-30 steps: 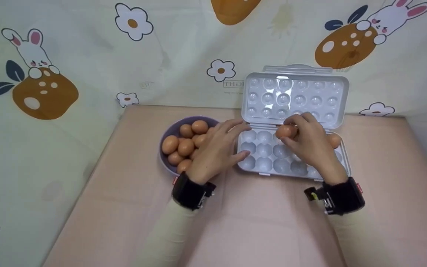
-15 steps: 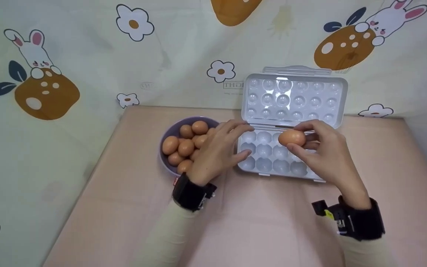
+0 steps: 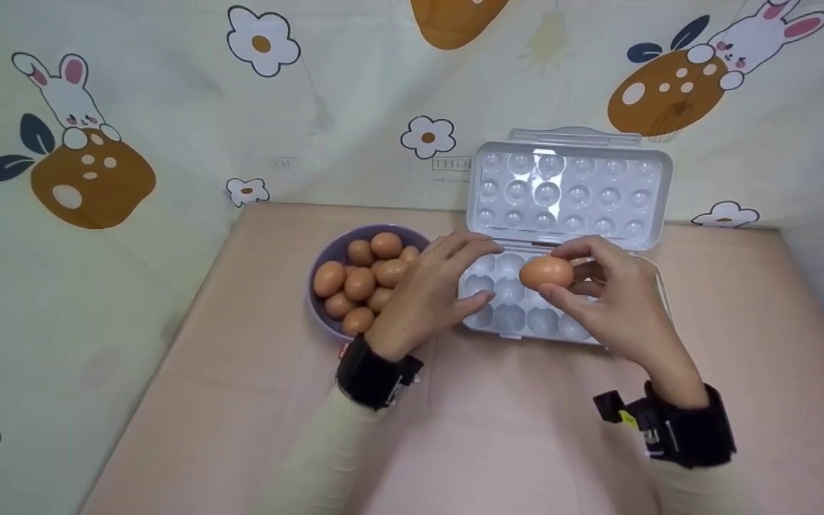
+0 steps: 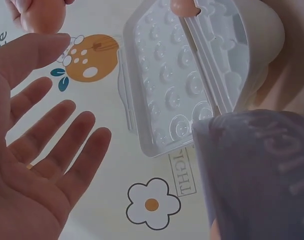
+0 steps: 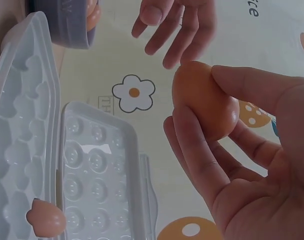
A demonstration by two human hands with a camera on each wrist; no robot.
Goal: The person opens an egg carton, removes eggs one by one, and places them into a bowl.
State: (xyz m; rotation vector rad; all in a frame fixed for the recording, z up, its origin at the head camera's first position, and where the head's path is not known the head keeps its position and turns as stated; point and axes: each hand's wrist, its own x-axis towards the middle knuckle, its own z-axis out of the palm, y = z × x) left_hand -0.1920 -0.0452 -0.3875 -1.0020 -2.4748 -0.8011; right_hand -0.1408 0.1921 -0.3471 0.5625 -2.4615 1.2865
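My right hand (image 3: 561,273) pinches a brown egg (image 3: 545,272) between thumb and fingers, above the middle of the clear egg tray (image 3: 508,318). The same egg (image 5: 204,100) fills the right wrist view. My left hand (image 3: 471,275) is open with its fingers spread over the tray's left end, close to the egg and not touching it. Its bare palm (image 4: 46,150) shows in the left wrist view. One more egg (image 5: 45,221) sits in a cup at the tray's far end. In the head view my right hand hides that egg.
A purple bowl (image 3: 326,247) with several brown eggs (image 3: 360,284) stands left of the tray, under my left wrist. The tray's lid (image 3: 569,189) stands open against the patterned cloth wall. Both rest on a pink table (image 3: 498,429).
My right hand has lifted the egg off the tray's back row and carried it a little left and toward me. The left hand has edged slightly right.
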